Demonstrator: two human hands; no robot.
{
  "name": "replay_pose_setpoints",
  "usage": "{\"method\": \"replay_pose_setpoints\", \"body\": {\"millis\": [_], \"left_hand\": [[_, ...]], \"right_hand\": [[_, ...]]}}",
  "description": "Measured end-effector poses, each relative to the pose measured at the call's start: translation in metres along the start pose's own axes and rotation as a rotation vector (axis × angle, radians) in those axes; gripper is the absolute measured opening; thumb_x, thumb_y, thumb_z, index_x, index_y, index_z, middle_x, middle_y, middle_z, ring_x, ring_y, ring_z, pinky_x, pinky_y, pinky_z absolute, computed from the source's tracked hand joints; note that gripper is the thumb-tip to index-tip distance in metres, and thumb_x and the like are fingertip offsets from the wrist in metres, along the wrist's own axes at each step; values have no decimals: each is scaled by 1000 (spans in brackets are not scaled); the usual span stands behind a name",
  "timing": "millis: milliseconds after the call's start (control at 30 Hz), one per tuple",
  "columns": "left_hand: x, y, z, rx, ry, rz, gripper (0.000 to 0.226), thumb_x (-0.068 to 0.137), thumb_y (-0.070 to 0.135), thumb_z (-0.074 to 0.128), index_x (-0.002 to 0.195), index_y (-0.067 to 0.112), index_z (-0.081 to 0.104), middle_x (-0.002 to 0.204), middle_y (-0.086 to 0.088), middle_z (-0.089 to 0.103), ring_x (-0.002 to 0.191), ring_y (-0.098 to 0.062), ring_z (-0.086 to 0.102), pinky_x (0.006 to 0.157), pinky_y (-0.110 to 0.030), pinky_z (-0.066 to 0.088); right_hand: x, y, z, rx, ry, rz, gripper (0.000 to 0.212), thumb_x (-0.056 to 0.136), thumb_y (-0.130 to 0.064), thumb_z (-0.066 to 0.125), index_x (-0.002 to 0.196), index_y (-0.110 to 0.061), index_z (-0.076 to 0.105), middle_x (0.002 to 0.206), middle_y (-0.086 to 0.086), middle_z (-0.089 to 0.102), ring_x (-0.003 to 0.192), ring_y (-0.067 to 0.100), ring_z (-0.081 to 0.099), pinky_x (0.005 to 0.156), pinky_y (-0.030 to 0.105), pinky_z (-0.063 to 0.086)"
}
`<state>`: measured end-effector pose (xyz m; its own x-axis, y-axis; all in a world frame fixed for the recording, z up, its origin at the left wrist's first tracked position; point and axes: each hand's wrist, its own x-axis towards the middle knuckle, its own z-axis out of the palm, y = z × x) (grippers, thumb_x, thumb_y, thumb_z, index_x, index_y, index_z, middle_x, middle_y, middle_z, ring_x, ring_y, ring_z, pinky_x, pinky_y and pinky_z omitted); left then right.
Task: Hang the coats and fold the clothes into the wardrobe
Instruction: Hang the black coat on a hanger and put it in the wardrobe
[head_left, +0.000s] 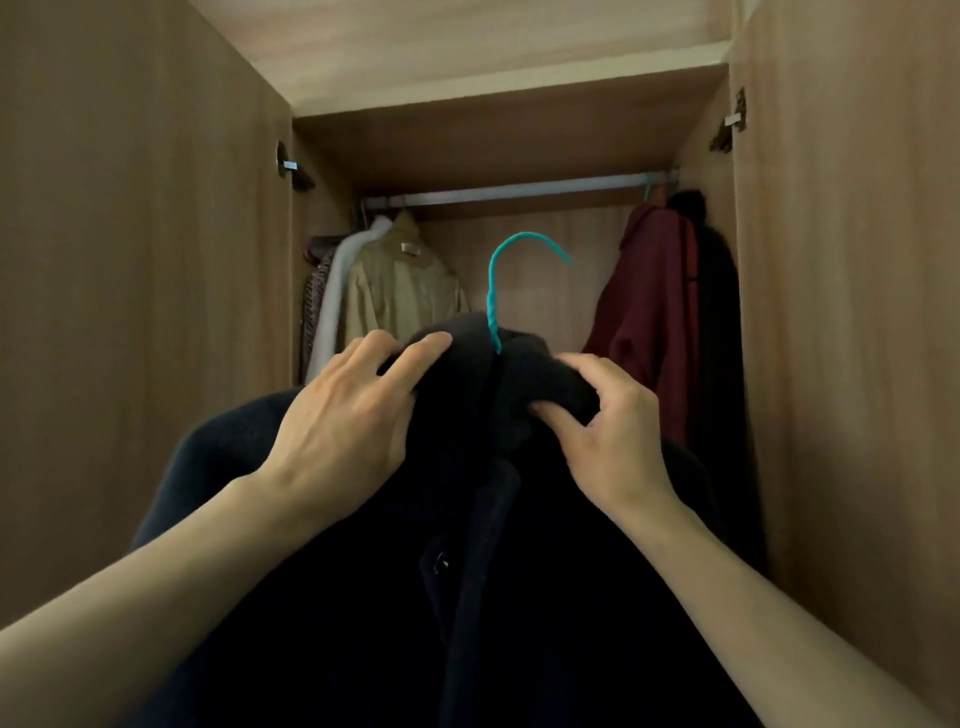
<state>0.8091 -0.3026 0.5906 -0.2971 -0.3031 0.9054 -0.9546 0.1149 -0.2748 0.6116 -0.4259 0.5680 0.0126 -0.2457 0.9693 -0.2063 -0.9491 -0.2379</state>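
- Both hands hold a dark coat up in front of the open wardrobe.
- The left hand grips the collar on one side, and the right hand pinches it on the other.
- A teal hanger hook sticks up from the collar, below the rail.
- A beige jacket hangs at the left of the rail and a maroon coat at the right.

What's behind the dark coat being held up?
Wardrobe back panel, the rail above, a beige jacket hanging left, a maroon coat hanging right. The dark coat covers the lower wardrobe interior, so anything there can't be seen.
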Motion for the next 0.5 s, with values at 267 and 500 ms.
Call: {"method": "replay_pose_setpoints", "body": {"millis": [267,500], "left_hand": [[67,-46,68,103,103,35,49,91,10,58,139,15,52,101,-7,56,87,-26,56,63,-47,53],[114,-98,131,166,194,40,48,91,15,60,139,17,53,103,-8,59,89,-26,58,66,-45,53]], "right_hand": [[83,79,43,40,90,-124,36,77,-21,80,111,-24,69,98,-13,69,91,3,65,81,26,54],[147,137,96,149,175,-135,31,72,-17,83,98,-29,70,87,-21,69,84,-5,64,75,7,45]]}}
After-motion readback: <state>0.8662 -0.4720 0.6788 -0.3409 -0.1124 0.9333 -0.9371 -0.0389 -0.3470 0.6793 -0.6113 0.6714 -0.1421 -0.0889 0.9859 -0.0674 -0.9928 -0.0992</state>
